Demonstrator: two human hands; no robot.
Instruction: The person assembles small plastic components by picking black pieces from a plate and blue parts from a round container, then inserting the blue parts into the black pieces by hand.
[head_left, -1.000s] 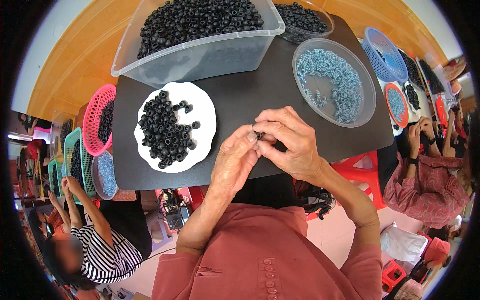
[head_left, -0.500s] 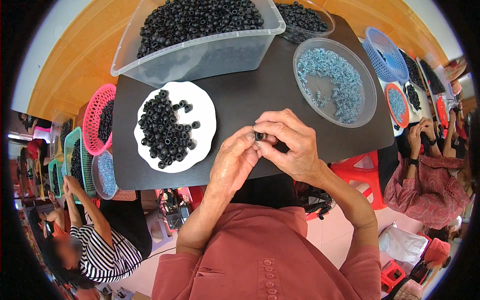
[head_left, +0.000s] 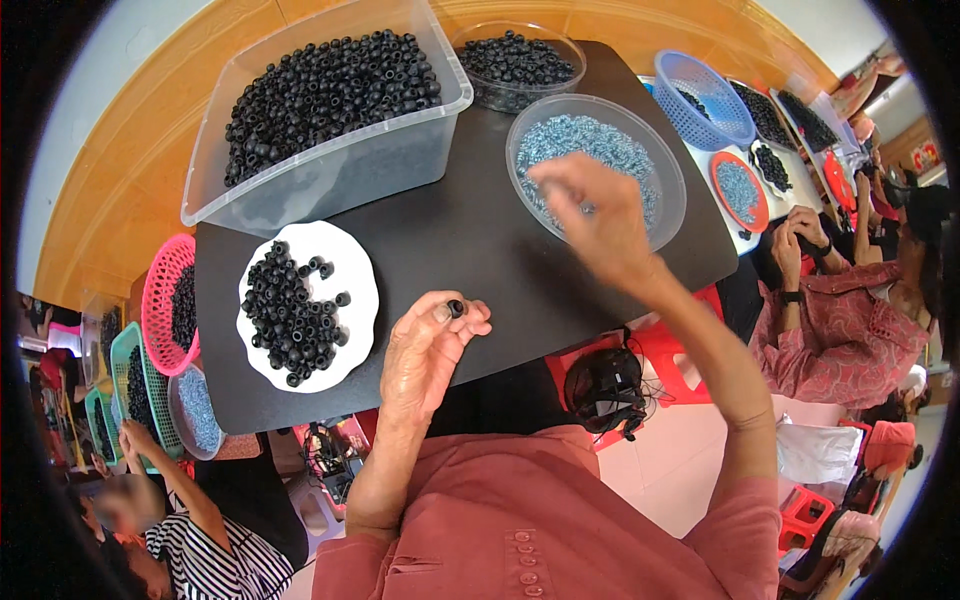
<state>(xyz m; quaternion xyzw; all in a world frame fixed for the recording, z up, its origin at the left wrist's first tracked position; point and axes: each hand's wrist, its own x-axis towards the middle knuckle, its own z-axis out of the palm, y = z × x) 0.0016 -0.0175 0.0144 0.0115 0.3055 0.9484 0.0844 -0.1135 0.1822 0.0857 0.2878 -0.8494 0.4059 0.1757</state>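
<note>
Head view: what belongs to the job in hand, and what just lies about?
In the job:
black piece, in the left hand
bowl of blue pieces, right hand over it
white plate of black pieces, probably

Apparently just lying about:
pink basket
blue basket

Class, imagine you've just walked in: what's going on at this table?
A person's left hand holds a small round black bead in its fingers, near the front edge of a flat dark tabletop. The right hand, blurred, shows over a round clear plastic tub of small pale blue pieces; whether it holds any is unclear. Further left lies a white scalloped plate of similar black beads, with a large clear plastic bin of more behind it.
</note>
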